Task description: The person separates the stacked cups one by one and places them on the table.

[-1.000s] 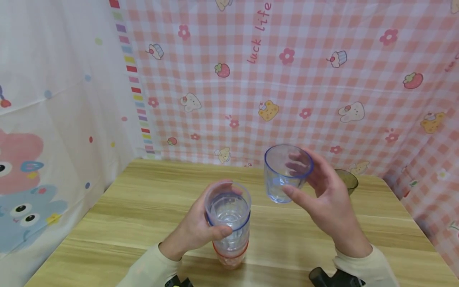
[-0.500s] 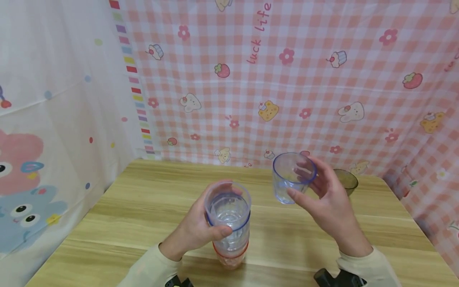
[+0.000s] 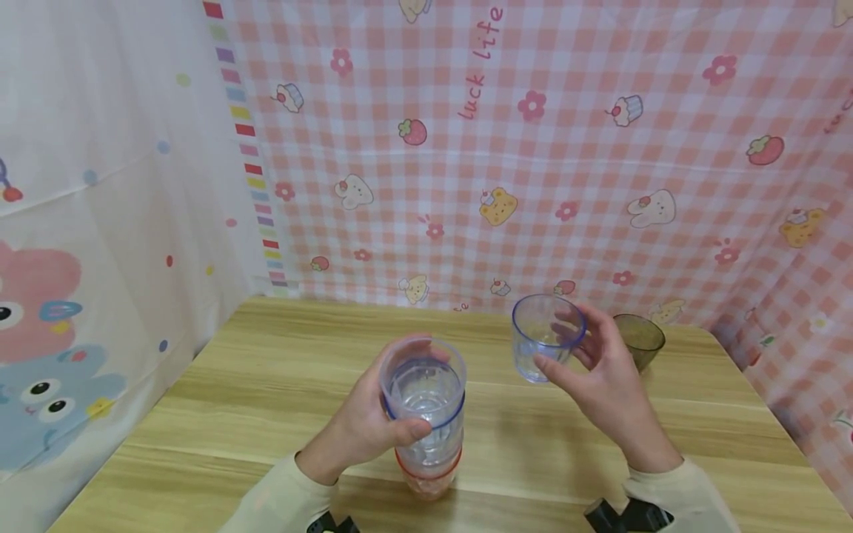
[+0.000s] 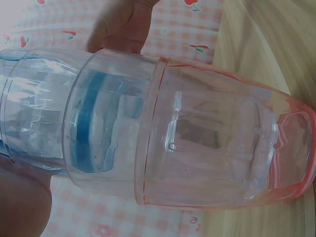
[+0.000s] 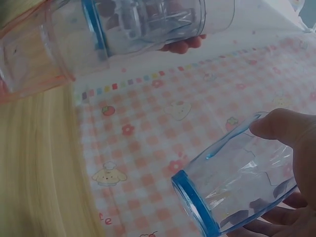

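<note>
My left hand (image 3: 363, 418) grips the upper part of a nested stack of clear plastic cups (image 3: 443, 444), thumb at the near side and fingers behind. The stack stands upright on the table, with a red-tinted cup (image 4: 212, 143) at the bottom, a blue band showing inside, and a clear rim on top. To its right, my right hand (image 3: 606, 385) holds a single clear cup (image 3: 533, 344) with a blue rim, mouth up and slightly tilted, apart from the stack. In the right wrist view the thick blue base (image 5: 195, 202) of this cup shows, with the thumb on its side.
A dark olive see-through bowl or cup (image 3: 643, 337) stands at the back right, just beyond my right hand. The wooden table (image 3: 266, 370) ends at a pink checked cloth (image 3: 373, 148) behind and a white printed cloth (image 3: 153, 244) on the left.
My right hand has moved the blue-rimmed cup slightly right and down in the head view, away from the stack. More of the olive vessel now shows. The left hand and stack stay put.
</note>
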### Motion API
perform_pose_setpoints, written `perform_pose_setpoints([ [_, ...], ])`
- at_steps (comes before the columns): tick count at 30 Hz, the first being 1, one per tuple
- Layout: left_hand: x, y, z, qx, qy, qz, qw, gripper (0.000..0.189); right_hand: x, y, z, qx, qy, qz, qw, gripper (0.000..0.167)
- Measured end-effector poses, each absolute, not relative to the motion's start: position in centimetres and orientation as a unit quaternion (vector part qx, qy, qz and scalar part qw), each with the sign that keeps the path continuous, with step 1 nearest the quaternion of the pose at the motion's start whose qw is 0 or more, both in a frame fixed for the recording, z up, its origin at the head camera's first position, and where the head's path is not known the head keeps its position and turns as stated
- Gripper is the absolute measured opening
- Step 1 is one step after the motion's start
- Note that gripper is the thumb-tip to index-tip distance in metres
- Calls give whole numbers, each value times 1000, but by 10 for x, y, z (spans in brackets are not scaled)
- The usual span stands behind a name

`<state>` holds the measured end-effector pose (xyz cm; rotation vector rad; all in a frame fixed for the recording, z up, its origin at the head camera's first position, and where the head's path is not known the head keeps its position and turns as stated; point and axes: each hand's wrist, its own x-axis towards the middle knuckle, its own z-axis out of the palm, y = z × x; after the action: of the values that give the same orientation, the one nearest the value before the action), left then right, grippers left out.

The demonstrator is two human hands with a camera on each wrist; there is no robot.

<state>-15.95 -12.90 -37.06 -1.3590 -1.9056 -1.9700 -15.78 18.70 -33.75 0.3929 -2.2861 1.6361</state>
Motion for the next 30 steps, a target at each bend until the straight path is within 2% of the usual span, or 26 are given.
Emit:
perform_pose_setpoints([
  [7,-160,-129,-370,-448,-627,-636,48,85,-164,193,-342,115,-806,568,120,91],
  [14,-159,-130,-370,-445,-628,-636,48,87,-168,198,-347,82,-823,554,91,90],
  [30,-159,-130,-371,-447,-621,-642,48,86,-181,208,-365,34,-843,530,80,92],
])
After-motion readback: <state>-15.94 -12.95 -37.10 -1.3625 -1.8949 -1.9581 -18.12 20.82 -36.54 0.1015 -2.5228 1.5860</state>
